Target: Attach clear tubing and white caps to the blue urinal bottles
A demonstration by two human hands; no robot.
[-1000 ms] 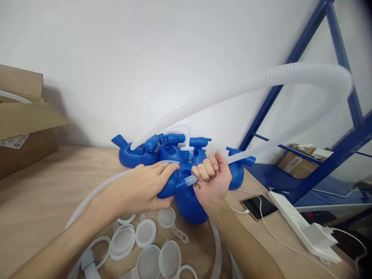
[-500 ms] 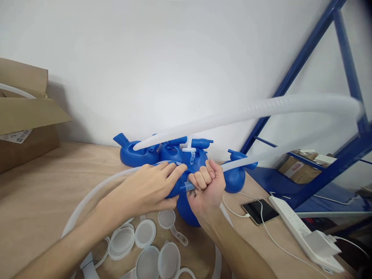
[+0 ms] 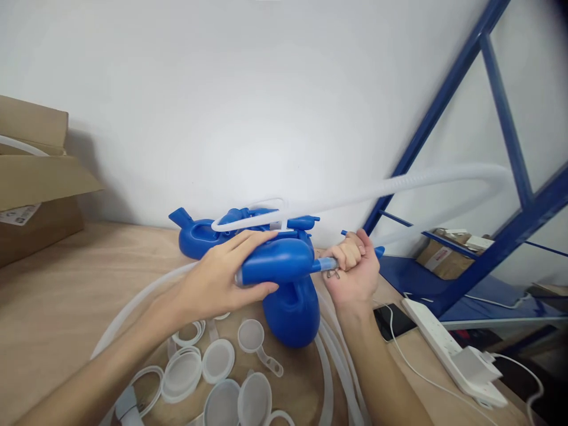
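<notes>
My left hand [image 3: 222,278] is closed round the wide end of a rounded blue plastic spout piece [image 3: 279,260], held on its side above the table. From its narrow right end runs a translucent hose [image 3: 328,264]. My right hand [image 3: 355,266] is wrapped in a fist around this hose end, close to the joint. The hose's ribbed white length [image 3: 444,173] loops out to the right and back. Beneath the spout piece is a blue plastic bottle [image 3: 293,319] with a built-in handle. Behind my left hand lies another blue bottle [image 3: 199,239].
Several translucent caps [image 3: 255,399] and rings lie on the table in front. At the left is an open cardboard box [image 3: 39,225]. A phone [image 3: 394,321], a power strip [image 3: 452,349] with cables and a blue metal rack [image 3: 444,106] occupy the right.
Both hands have moved right, my right hand farther, with the hose end. The spout piece has come into fuller view, and the hose loop has dropped and shifted.
</notes>
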